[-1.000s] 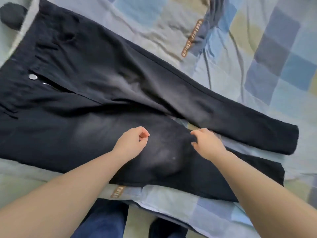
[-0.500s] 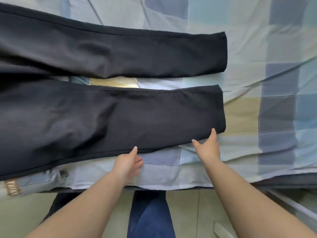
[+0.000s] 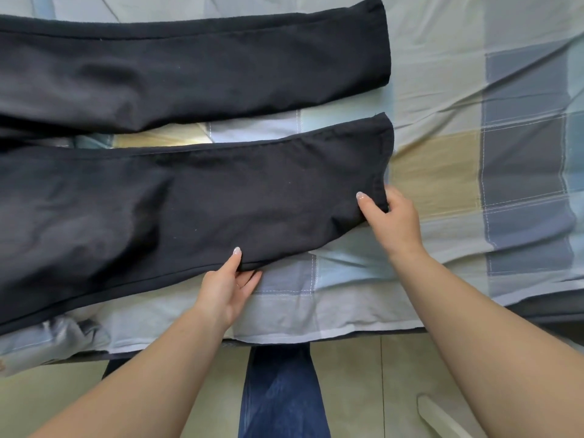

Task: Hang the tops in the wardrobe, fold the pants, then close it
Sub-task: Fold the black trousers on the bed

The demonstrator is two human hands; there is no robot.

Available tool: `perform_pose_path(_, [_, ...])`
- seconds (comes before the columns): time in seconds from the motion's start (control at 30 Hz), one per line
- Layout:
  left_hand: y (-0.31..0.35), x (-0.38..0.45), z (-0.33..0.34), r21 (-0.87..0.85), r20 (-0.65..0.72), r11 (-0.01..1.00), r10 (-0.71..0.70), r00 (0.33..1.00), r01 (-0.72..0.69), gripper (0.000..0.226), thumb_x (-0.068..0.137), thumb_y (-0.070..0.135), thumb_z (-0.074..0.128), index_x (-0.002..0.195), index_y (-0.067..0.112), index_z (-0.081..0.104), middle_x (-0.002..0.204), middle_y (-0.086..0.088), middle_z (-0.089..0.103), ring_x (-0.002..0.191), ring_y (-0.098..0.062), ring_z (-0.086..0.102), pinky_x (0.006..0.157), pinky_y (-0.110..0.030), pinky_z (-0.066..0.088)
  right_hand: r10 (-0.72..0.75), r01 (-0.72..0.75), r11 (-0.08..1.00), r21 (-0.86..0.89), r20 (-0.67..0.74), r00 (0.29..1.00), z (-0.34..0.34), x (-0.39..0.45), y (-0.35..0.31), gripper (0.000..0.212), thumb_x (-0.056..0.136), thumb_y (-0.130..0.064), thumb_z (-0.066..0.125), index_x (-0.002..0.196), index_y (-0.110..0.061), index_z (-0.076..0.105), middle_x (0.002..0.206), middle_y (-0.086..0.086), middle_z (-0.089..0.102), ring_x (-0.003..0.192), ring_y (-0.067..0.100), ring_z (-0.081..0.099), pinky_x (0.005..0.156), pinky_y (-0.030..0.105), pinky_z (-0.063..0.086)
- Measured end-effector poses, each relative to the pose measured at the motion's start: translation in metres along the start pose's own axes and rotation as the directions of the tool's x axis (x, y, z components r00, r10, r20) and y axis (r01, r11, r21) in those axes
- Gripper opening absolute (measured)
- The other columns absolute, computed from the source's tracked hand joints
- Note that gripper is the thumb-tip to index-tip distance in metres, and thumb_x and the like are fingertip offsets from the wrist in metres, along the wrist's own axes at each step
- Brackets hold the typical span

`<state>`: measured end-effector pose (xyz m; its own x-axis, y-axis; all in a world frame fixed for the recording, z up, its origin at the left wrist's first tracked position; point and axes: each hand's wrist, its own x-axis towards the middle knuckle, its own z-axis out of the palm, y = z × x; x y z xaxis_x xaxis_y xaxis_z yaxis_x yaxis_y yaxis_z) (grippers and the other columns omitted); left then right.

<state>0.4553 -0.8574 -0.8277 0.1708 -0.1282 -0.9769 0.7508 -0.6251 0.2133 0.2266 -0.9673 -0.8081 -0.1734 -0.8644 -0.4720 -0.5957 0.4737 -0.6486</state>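
Black pants (image 3: 196,203) lie flat on the bed, legs pointing right, with a gap of sheet between the two legs. My left hand (image 3: 226,286) pinches the near edge of the near leg partway along, thumb on top and fingers under the cloth. My right hand (image 3: 393,222) grips the near corner of that leg's cuff, lifting it slightly off the sheet. The far leg (image 3: 221,67) lies untouched. The waistband is out of view to the left. No wardrobe or tops are in sight.
A checked bed sheet (image 3: 474,172) in pale blue, grey and tan covers the bed, whose near edge (image 3: 316,335) runs across the lower frame. Below it are a tiled floor (image 3: 373,384), my own jeans-clad leg (image 3: 281,390) and a pale object (image 3: 442,415) on the floor.
The view has shifted from the pants' thigh area to the leg ends. Both hands moved to the near leg's edge and closed on it; the cuff corner has risen.
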Motion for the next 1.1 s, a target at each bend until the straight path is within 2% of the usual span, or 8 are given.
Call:
perform_pose_path(0.07, [-0.002, -0.003, 0.001, 0.023, -0.003, 1.000, 0.006, 1.000, -0.006, 0.029, 0.095, 0.020, 0.057, 0.112, -0.003, 0.054, 0.121, -0.015, 0.060, 0.093, -0.022, 0.067, 0.080, -0.034, 0.052, 0.055, -0.049, 0.997, 0.053, -0.133, 0.990, -0.003, -0.003, -0.004, 0.038, 0.093, -0.029, 0.056, 0.057, -0.024, 0.045, 0.060, -0.010, 0.048, 0.058, 0.007, 0.045, 0.059, 0.027, 0.031])
perform_pose_path(0.17, [-0.011, -0.006, -0.001, 0.068, -0.018, 0.998, 0.002, 1.000, -0.001, 0.035, 0.095, 0.024, 0.057, 0.115, -0.004, 0.048, 0.103, -0.005, 0.051, 0.069, -0.011, 0.061, 0.069, -0.029, 0.055, 0.155, -0.153, 0.988, 0.025, -0.240, 0.958, -0.010, -0.008, 0.001, 0.041, 0.096, -0.039, 0.045, 0.059, -0.021, 0.045, 0.060, -0.007, 0.048, 0.064, 0.016, 0.047, 0.060, 0.030, 0.034])
perform_pose_path(0.3, [-0.022, -0.011, -0.015, 0.117, -0.066, 0.993, 0.013, 0.998, -0.006, 0.044, 0.094, 0.027, 0.058, 0.124, 0.000, 0.040, 0.118, -0.009, 0.046, 0.087, -0.014, 0.066, 0.081, -0.034, 0.054, 0.330, -0.327, 0.939, -0.109, 0.003, 0.944, -0.026, -0.017, 0.038, 0.034, 0.090, -0.048, 0.054, 0.099, -0.015, 0.062, 0.083, -0.006, 0.061, 0.088, 0.022, 0.058, 0.074, 0.032, 0.043])
perform_pose_path(0.4, [-0.017, -0.009, -0.027, 0.148, -0.136, 0.988, 0.068, 0.988, -0.048, 0.028, 0.094, 0.033, 0.058, 0.100, 0.008, 0.046, 0.102, -0.004, 0.055, 0.083, -0.009, 0.061, 0.073, -0.027, 0.053, 0.397, -0.392, 0.918, -0.066, 0.200, 0.896, -0.026, -0.024, 0.058, 0.050, 0.083, -0.037, 0.069, 0.127, -0.022, 0.050, 0.115, -0.003, 0.066, 0.104, 0.019, 0.062, 0.093, 0.040, 0.049])
perform_pose_path(0.5, [-0.011, -0.006, -0.034, 0.196, -0.195, 0.979, 0.093, 0.976, -0.054, 0.026, 0.094, 0.031, 0.058, 0.080, 0.015, 0.043, 0.071, 0.000, 0.050, 0.062, -0.006, 0.051, 0.047, -0.016, 0.046, 0.352, -0.321, 0.928, -0.192, 0.161, 0.922, -0.024, -0.026, 0.060, 0.048, 0.088, -0.025, 0.065, 0.132, -0.021, 0.047, 0.125, -0.004, 0.061, 0.113, 0.021, 0.058, 0.089, 0.033, 0.045])
perform_pose_path(0.63, [-0.021, -0.010, -0.039, 0.303, -0.199, 0.953, 0.040, 0.979, 0.023, 0.028, 0.093, 0.029, 0.060, 0.076, 0.012, 0.045, 0.065, -0.002, 0.049, 0.056, -0.008, 0.047, 0.040, -0.014, 0.044, 0.347, -0.317, 0.916, -0.248, 0.086, 0.934, -0.031, -0.032, 0.067, 0.039, 0.091, -0.023, 0.061, 0.128, -0.017, 0.051, 0.125, 0.001, 0.062, 0.109, 0.024, 0.058, 0.080, 0.030, 0.041])
perform_pose_path(0.97, [-0.063, -0.034, -0.050, 0.379, -0.205, 0.914, -0.071, 0.976, 0.146, 0.029, 0.094, 0.035, 0.057, 0.083, 0.008, 0.055, 0.074, -0.003, 0.065, 0.065, -0.010, 0.057, 0.055, -0.020, 0.048, 0.421, -0.395, 0.861, -0.321, 0.012, 0.907, -0.044, -0.070, 0.105, 0.041, 0.090, -0.022, 0.062, 0.128, -0.012, 0.050, 0.120, 0.007, 0.063, 0.111, 0.028, 0.057, 0.082, 0.033, 0.042])
perform_pose_path(1.1, [-0.038, -0.044, -0.035, 0.679, -0.011, 0.694, -0.317, 0.948, 0.240, 0.045, 0.092, 0.053, 0.049, 0.097, 0.011, 0.062, 0.095, -0.002, 0.075, 0.087, -0.015, 0.069, 0.071, -0.027, 0.052, 0.260, -0.289, 0.925, -0.247, -0.144, 0.955, -0.041, -0.046, 0.077, 0.044, 0.088, -0.026, 0.065, 0.128, -0.014, 0.049, 0.121, 0.007, 0.053, 0.108, 0.023, 0.055, 0.084, 0.035, 0.043])
